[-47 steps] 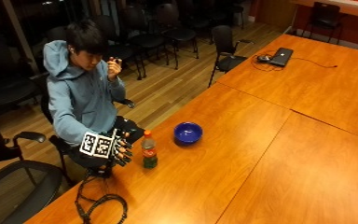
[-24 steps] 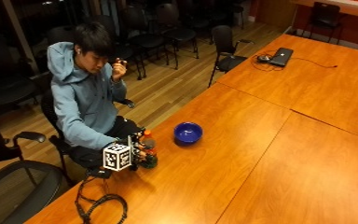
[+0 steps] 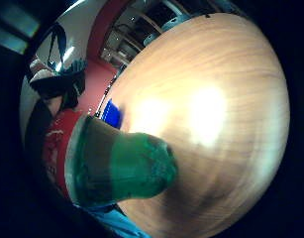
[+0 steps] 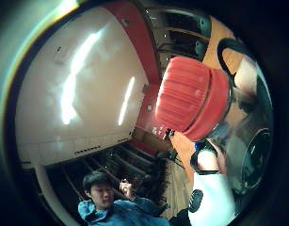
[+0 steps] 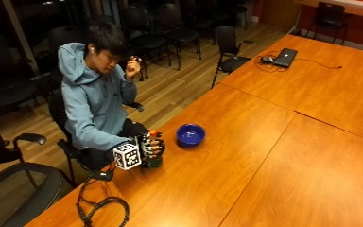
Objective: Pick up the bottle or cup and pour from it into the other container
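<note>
Bottle [image 5: 152,158], green with a red cap, standing upright on the wooden table [image 5: 282,156] left of centre in the outside view, with the gloved right hand [image 5: 149,148] wrapped around its body. Blue bowl [image 5: 190,134] just right of it near the table edge, apart from the bottle. The bare left hand [image 5: 132,66], fingers curled, is raised beside the person's face at upper left.

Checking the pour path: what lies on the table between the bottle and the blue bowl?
Only bare table lies between the bottle, held by the gloved right hand, and the blue bowl, as the outside view shows.
</note>
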`<act>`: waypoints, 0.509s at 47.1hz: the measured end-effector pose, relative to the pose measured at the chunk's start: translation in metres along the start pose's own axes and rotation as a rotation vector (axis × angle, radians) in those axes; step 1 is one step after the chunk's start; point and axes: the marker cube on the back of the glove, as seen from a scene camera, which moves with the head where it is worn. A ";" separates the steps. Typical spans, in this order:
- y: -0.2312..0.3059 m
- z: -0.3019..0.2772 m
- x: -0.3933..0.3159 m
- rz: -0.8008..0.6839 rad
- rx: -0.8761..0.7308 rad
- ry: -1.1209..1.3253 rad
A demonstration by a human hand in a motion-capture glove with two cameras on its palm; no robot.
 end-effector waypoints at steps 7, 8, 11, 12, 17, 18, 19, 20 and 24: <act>0.004 0.006 0.001 0.006 0.048 0.027; 0.004 0.007 0.001 0.006 0.053 0.030; 0.003 0.009 0.000 0.014 0.063 0.033; 0.003 0.010 -0.001 0.017 0.066 0.034; -0.003 0.015 -0.002 0.025 0.075 0.046; -0.004 0.016 -0.003 0.028 0.076 0.046; -0.006 0.017 -0.003 0.032 0.076 0.046; -0.008 0.018 -0.004 0.033 0.075 0.046; -0.014 0.026 -0.008 0.037 0.069 0.065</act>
